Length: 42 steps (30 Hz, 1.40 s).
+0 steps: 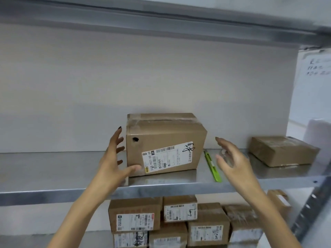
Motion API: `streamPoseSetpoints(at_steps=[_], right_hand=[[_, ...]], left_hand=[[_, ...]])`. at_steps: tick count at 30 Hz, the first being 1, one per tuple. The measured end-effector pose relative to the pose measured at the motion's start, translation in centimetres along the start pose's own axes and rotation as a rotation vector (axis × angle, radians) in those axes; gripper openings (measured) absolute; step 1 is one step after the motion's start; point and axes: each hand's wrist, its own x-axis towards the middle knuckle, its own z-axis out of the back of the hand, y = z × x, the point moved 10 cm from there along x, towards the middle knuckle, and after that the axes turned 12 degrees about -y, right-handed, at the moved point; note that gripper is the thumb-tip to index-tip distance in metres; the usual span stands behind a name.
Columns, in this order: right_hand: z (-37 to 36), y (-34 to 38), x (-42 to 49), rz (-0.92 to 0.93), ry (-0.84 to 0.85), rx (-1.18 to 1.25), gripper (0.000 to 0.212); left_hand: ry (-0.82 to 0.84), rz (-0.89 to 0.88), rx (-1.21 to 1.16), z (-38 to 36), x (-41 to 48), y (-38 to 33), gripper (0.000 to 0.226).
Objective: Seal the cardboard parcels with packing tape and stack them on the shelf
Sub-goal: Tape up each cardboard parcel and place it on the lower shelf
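Note:
A taped cardboard parcel (164,145) with a white shipping label stands on the metal shelf (53,174), near the middle. My left hand (114,158) is spread open at the parcel's left side, its thumb touching the lower front corner. My right hand (231,158) hovers open to the right of the parcel, apart from it, fingers relaxed. A clear roll of packing tape (223,153) lies on the shelf partly behind my right hand. A green utility knife (212,166) lies between the parcel and my right hand.
A flatter taped parcel (283,151) sits at the shelf's right end. Several labelled parcels (168,222) are stacked on the lower shelf. Another shelf board (161,18) runs overhead. A perforated upright post (311,208) stands at the right.

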Motion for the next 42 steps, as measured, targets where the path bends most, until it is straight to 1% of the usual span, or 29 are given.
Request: streamPoseSetpoints(at_steps=[1,3,5,7,9,11,12,14,16,18,20,22,24,26,29,31,34,36,38,40,42], right_hand=[[1.3,-0.5,0.4,0.019,-0.043,-0.073,0.042],[2.6,-2.3,1.1,0.045,-0.073,-0.23,0.035],[2.4,-3.9,1.5,0.104,-0.038,-0.371,0.033],[1.2,-5.1,1.6,0.146,0.052,-0.46,0.034],[0.2,-5.7,1.7,0.176,0.123,-0.555,0.036],[-0.4,-5.7,1.9,0.202,0.134,-0.643,0.037],[-0.5,-5.7,2.0,0.208,0.134,-0.657,0.036],[-0.8,-5.6,2.4,0.196,0.151,-0.66,0.035],[-0.9,-5.5,2.7,0.162,0.176,-0.614,0.038],[-0.5,-5.4,2.9,0.1,0.181,-0.53,0.041],[0.4,-5.2,2.9,0.047,0.15,-0.45,0.043],[1.7,-4.5,2.4,0.046,0.08,-0.404,0.045],[3.1,-3.4,2.0,0.079,-0.003,-0.37,0.045],[4.4,-2.1,1.5,0.06,-0.064,-0.298,0.042],[5.3,0.2,0.4,0.009,-0.083,-0.117,0.039],[5.5,1.9,-0.5,-0.019,-0.059,0.008,0.04],[5.1,4.5,-2.4,-0.053,0.024,0.197,0.044],[4.3,6.1,-3.7,-0.086,0.097,0.325,0.045],[3.4,7.3,-4.8,-0.101,0.158,0.398,0.045],[2.5,8.1,-5.6,-0.125,0.209,0.45,0.043],[1.8,8.9,-6.1,-0.151,0.251,0.497,0.04]], left_hand=[[0.006,-0.002,0.0,0.0,0.0,0.0,0.116],[0.016,-0.012,0.003,-0.1,-0.1,-0.1,0.115],[0.033,-0.008,-0.015,-0.4,-0.2,0.0,0.115],[0.043,0.014,-0.038,-0.5,-0.3,0.2,0.113],[0.02,0.031,-0.052,-0.2,-0.2,0.4,0.103],[-0.017,0.023,-0.039,0.1,-0.1,0.4,0.086],[-0.031,0.014,-0.028,0.1,-0.1,0.3,0.078],[-0.048,-0.01,0.0,0.0,-0.2,0.0,0.071],[-0.058,-0.019,0.026,-0.2,-0.3,-0.3,0.072],[-0.059,-0.012,0.026,-0.2,-0.4,-0.3,0.078],[-0.059,0.002,0.003,0.0,-0.7,-0.2,0.091],[-0.09,0.001,-0.015,0.7,-0.9,-0.4,0.099],[-0.153,-0.025,-0.006,1.8,-1.1,-1.1,0.097],[-0.209,-0.075,-0.013,2.6,-1.5,-2.2,0.088],[-0.276,-0.145,-0.04,3.5,-1.9,-4.0,0.073],[-0.31,-0.197,-0.041,3.8,-2.3,-5.3,0.062],[-0.324,-0.307,0.003,3.6,-2.8,-7.0,0.047],[-0.311,-0.339,0.029,3.3,-3.0,-7.4,0.044],[-0.314,-0.356,0.053,3.2,-3.2,-7.4,0.044],[-0.351,-0.355,0.08,3.6,-3.5,-7.4,0.045],[-0.408,-0.369,0.104,4.4,-4.0,-8.0,0.04]])
